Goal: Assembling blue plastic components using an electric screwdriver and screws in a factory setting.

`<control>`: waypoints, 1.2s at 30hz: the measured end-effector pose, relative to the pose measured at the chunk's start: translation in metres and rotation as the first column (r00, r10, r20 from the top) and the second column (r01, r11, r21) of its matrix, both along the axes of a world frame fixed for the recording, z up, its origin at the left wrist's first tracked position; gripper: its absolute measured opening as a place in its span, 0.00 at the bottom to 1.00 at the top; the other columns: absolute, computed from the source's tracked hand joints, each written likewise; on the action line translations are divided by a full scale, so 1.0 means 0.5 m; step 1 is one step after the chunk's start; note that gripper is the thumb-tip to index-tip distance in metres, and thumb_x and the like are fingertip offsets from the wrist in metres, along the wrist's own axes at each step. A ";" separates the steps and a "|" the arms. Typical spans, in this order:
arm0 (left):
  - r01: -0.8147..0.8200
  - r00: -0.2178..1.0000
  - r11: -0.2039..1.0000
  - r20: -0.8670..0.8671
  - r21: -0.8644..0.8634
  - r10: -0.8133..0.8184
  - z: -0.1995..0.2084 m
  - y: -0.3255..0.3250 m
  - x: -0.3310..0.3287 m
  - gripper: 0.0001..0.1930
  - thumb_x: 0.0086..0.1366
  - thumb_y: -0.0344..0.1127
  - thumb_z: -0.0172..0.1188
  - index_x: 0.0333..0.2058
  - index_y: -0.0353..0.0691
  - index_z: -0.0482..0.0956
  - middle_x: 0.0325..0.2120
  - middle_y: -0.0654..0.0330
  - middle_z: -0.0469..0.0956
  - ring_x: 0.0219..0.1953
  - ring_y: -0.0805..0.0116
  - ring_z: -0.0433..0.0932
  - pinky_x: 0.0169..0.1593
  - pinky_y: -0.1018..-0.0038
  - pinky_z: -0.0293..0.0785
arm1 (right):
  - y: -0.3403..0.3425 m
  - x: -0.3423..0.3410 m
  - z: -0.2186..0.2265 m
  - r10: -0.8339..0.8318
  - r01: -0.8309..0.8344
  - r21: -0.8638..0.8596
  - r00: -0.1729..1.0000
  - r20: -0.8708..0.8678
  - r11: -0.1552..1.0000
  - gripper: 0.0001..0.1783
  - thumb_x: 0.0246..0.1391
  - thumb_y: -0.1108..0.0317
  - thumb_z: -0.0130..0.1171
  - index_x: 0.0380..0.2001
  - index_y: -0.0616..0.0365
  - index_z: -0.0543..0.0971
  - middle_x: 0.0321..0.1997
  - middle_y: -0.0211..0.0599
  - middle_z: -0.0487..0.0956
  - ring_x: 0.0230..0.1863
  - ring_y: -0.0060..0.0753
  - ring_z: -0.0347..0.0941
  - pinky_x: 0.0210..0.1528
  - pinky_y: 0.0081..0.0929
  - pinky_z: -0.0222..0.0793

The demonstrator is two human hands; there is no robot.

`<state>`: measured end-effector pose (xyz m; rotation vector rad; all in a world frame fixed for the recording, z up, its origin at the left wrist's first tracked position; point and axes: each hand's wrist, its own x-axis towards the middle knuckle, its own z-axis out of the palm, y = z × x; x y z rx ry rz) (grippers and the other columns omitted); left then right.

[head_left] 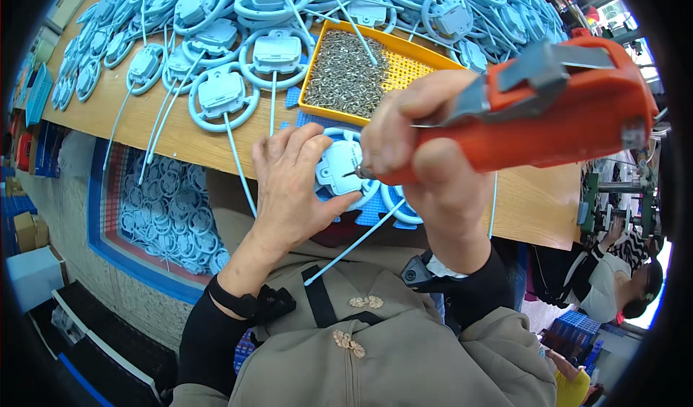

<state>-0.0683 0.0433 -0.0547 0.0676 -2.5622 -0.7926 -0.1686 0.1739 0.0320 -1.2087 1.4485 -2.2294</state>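
Observation:
In front of me a light-blue ring-shaped plastic part [338, 167] with a flat box in its middle lies on a blue mat [372, 211]. My left hand [289, 180] steadies it, fingers curved over the far left side and thumb at the near edge. An orange electric screwdriver [556, 115] is gripped in my right hand [447, 169], held nearly level. Its bit points left over the box; whether the tip touches is unclear. Another ring part [399, 199] sits close by on the right, partly hidden by my right hand.
Just beyond, a yellow tray [411, 71] holds many small metal screws [346, 71]. Similar blue parts [220, 95] with thin stems pile up across the far wooden table [534, 205]. A blue-rimmed bin [166, 208] of parts stands lower left. Another person [613, 284] is at the right.

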 end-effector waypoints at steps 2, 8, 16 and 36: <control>0.008 0.989 0.999 0.145 0.038 -0.014 -0.005 0.002 -0.005 0.37 0.37 0.46 0.77 0.47 0.40 0.71 0.51 0.58 0.69 0.55 0.53 0.65 0.57 0.50 0.53 | -0.015 0.006 -0.012 0.009 -0.009 0.024 1.000 -0.017 1.000 0.22 0.56 0.57 0.64 0.44 0.61 0.68 0.23 0.34 0.70 0.24 0.29 0.67 0.27 0.29 0.67; 0.016 0.992 0.998 0.121 0.064 -0.023 0.012 0.003 0.008 0.38 0.38 0.47 0.77 0.48 0.41 0.71 0.51 0.60 0.69 0.56 0.54 0.64 0.58 0.45 0.51 | -0.041 0.017 -0.035 -0.006 0.010 0.126 1.000 -0.029 0.992 0.19 0.56 0.63 0.64 0.42 0.62 0.68 0.21 0.34 0.69 0.22 0.26 0.65 0.24 0.24 0.64; 0.066 0.979 0.981 0.176 0.184 -0.099 0.000 -0.015 -0.004 0.38 0.39 0.46 0.76 0.49 0.41 0.71 0.52 0.60 0.69 0.56 0.54 0.64 0.57 0.44 0.51 | -0.072 0.010 -0.061 0.118 -0.118 -0.014 0.992 0.044 0.993 0.15 0.52 0.70 0.65 0.36 0.61 0.69 0.22 0.34 0.71 0.23 0.23 0.65 0.24 0.22 0.63; -0.395 0.917 0.869 -0.074 -0.297 0.391 0.044 -0.492 0.166 0.34 0.51 0.34 0.69 0.57 0.34 0.69 0.55 0.43 0.69 0.57 0.45 0.68 0.60 0.60 0.64 | 0.045 -0.090 0.016 -0.135 0.140 -0.038 0.984 0.119 0.989 0.13 0.62 0.59 0.55 0.43 0.54 0.70 0.25 0.28 0.66 0.27 0.25 0.62 0.31 0.25 0.61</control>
